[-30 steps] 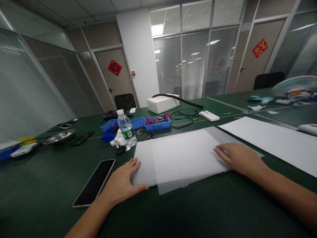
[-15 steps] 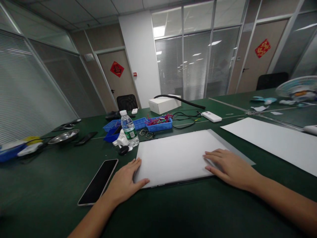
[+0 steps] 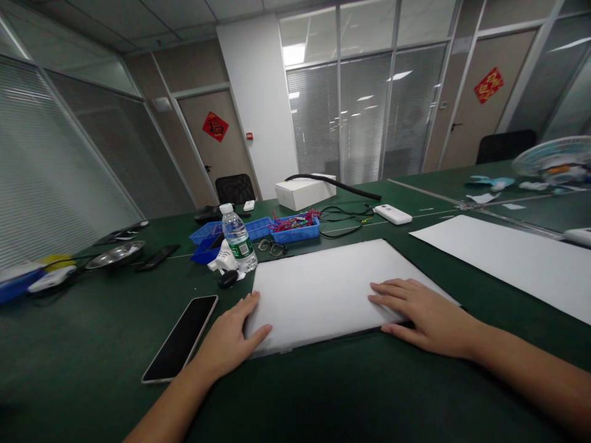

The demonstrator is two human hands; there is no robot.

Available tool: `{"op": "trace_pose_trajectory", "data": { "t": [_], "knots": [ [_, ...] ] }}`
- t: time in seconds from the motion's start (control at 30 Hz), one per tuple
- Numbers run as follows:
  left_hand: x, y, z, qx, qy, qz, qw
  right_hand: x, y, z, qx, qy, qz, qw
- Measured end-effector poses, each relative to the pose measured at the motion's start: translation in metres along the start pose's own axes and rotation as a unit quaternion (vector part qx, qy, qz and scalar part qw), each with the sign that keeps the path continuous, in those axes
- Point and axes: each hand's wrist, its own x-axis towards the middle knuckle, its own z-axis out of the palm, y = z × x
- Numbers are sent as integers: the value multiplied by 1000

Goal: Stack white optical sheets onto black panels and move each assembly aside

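A stack of white sheets lies flat on the green table in front of me. My left hand rests flat at the stack's near left corner, fingers stretched out, thumb on the sheet. Over the stack's near right corner lies my right hand, palm down with fingers spread. Neither hand holds anything. The sheets' edges now line up as one stack.
A black phone lies left of my left hand. Behind the stack stand a water bottle, glasses, blue trays with coloured bits, cables and a white box. A second large white sheet lies at right.
My right hand slid left, pushing the offset upper sheet over the lower one until they line up. My left hand stayed at the left corner.
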Motion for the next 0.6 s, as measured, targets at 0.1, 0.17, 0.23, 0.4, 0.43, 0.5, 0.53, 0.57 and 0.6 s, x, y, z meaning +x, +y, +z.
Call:
{"op": "trace_pose_trajectory", "data": {
  "t": [0.1,0.17,0.23,0.4,0.43,0.5,0.53,0.57,0.6],
  "knots": [
    [0,-3,1,-10,-1,5,1000,0,1,0,11,-2,-4,1000],
    [1,-6,0,-19,-6,8,1000,0,3,1,16,-12,-5,1000],
    [1,-8,0,-28,-17,25,999,0,5,2,22,-18,-2,1000],
    [2,-6,-2,-10,-62,83,995,-1,7,3,29,-19,4,999],
    [1,-5,-3,-3,-68,86,994,-1,6,2,29,-19,5,999],
    [1,-3,-4,6,-71,88,994,-1,4,2,33,-19,7,999],
    [1,-3,-4,7,-69,89,994,0,4,1,36,-16,8,999],
    [0,-3,-4,7,-67,89,994,0,6,1,38,-10,10,999],
    [0,-4,-3,4,-63,89,994,0,10,1,35,1,15,999]
  ]
}}
